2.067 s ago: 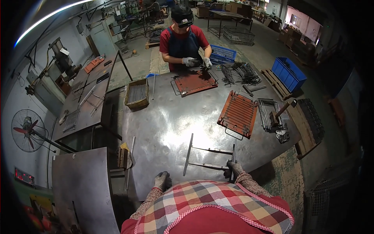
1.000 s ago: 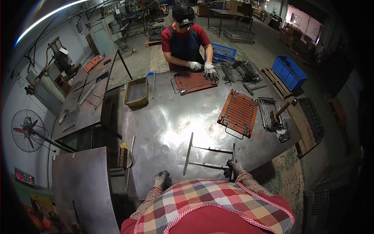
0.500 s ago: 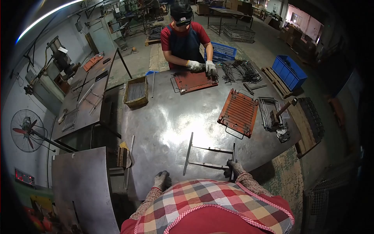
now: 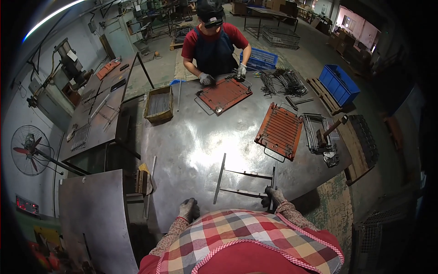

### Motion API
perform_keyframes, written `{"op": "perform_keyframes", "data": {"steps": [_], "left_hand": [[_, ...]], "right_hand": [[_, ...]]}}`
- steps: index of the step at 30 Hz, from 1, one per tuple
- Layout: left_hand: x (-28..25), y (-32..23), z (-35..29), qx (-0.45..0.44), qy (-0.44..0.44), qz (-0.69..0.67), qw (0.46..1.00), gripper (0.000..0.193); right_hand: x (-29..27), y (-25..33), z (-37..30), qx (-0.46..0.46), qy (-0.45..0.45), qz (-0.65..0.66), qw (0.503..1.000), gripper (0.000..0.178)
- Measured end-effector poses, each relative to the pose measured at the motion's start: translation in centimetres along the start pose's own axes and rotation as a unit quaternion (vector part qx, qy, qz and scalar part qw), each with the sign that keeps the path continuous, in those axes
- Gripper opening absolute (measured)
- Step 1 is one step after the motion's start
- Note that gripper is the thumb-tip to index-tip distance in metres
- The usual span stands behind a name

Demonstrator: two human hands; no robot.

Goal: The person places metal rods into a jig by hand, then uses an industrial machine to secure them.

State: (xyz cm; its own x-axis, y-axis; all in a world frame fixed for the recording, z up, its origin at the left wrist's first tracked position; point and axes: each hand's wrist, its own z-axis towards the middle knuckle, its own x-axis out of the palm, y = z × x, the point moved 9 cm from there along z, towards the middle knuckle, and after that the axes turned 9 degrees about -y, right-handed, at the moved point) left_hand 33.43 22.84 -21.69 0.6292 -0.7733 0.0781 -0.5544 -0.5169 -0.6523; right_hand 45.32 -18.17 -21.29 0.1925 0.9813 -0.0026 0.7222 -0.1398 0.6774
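Observation:
A dark metal frame point(image 4: 247, 174), two long bars joined by two crosspieces, lies flat on the shiny metal table point(image 4: 182, 150) in front of me. My right hand point(image 4: 274, 197), in a grey glove, is closed around the near end of the frame's right bar. Left of the frame, at the table's near edge, rests my left hand point(image 4: 188, 210), also gloved. Its fingers are curled in, and I see nothing in them.
Across the table a person works at an orange jig plate point(image 4: 224, 94). At right lie a second orange jig point(image 4: 278, 131) with rods across it, wire frames point(image 4: 315, 132) and a hammer point(image 4: 335, 125). A box of rods point(image 4: 159, 106) stands far left, near a pile of wire parts point(image 4: 285, 83).
The person opposite has moved leftward, and their orange jig plate has turned and come closer to me. Their hands have moved apart. My hands and the metal frame stay about where they were.

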Motion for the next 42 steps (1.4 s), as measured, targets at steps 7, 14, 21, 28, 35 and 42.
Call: {"op": "perform_keyframes", "data": {"steps": [7,14,21,28,35,42], "left_hand": [[3.4,-4.5,4.8,0.001,0.069,-0.065,0.996,0.02],[9.2,-15.6,11.9,0.106,-0.037,-0.177,0.978,0.033],[6.9,-13.2,12.2,0.041,-0.077,-0.031,0.996,0.043],[-0.5,-9.8,1.9,0.014,-0.104,-0.013,0.994,0.044],[-6.2,-5.3,-1.1,0.025,-0.166,0.092,0.982,0.056],[-6.4,-7.3,-3.2,0.121,-0.245,0.311,0.91,0.076]], "right_hand": [[0.0,0.2,0.2,0.006,0.022,0.012,1.0,0.024],[-1.6,4.3,0.2,-0.092,-0.068,0.026,0.993,0.014],[6.6,15.2,-0.4,-0.174,0.075,-0.063,0.98,0.011],[17.6,16.0,-1.7,-0.151,0.164,-0.207,0.953,0.016],[22.0,10.6,-1.7,-0.153,0.199,-0.325,0.912,0.024],[22.8,10.6,-1.6,-0.394,0.052,-0.599,0.695,0.041]]}}
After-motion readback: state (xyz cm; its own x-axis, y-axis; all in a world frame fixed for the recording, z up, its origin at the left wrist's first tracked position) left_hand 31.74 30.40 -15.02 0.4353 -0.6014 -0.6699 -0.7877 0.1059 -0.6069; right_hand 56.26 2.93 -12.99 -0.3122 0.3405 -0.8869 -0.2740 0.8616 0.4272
